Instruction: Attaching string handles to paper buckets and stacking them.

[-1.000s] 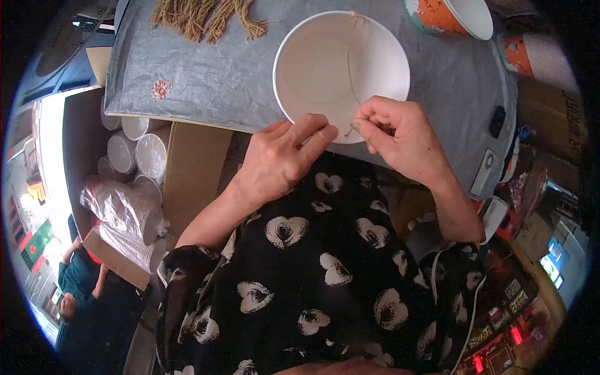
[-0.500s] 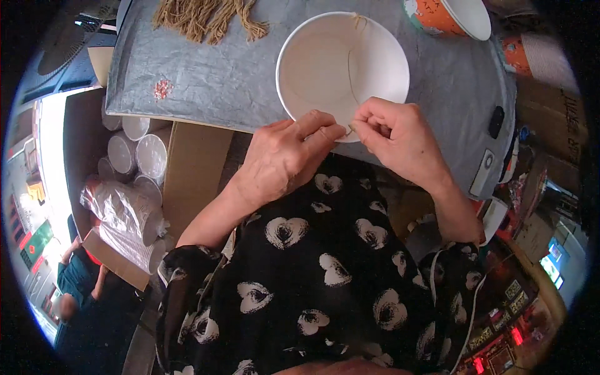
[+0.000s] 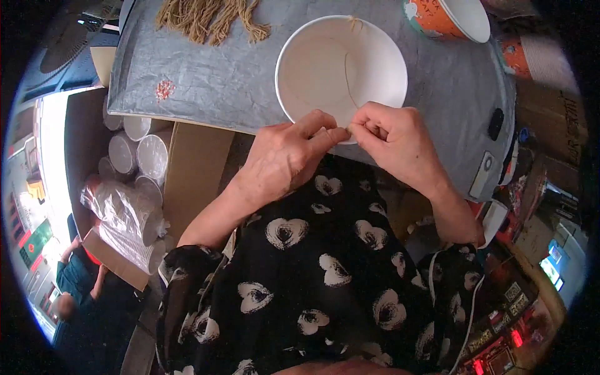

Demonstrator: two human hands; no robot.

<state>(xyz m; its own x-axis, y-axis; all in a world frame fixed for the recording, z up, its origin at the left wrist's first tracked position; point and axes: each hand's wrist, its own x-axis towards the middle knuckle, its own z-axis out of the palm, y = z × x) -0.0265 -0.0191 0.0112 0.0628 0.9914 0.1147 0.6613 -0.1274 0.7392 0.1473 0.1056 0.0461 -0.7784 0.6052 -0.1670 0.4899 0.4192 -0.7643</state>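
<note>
A white paper bucket (image 3: 389,78) lies open toward me at the table's near edge. Thin brown cord (image 3: 348,75) runs inside it, with a tuft of it (image 3: 355,24) at the far rim. At the near rim my left hand (image 3: 280,151) and my right hand (image 3: 400,142) meet, fingertips nearly touching. Both pinch the cord; the bit between them is mostly hidden by the fingers. Farther left on the table lies a bundle of the same brown cords (image 3: 209,19).
An orange patterned bucket (image 3: 430,20) stands at the far right, near stacked tubs (image 3: 545,59). Small red-and-white bits (image 3: 164,90) lie on the grey tabletop (image 3: 219,81). A cardboard box (image 3: 197,169) of white tubs is at the left. Beyond it is another person (image 3: 78,275).
My fingertips have come closer together, closing over the short piece of cord that showed between them. The view has shifted slightly.
</note>
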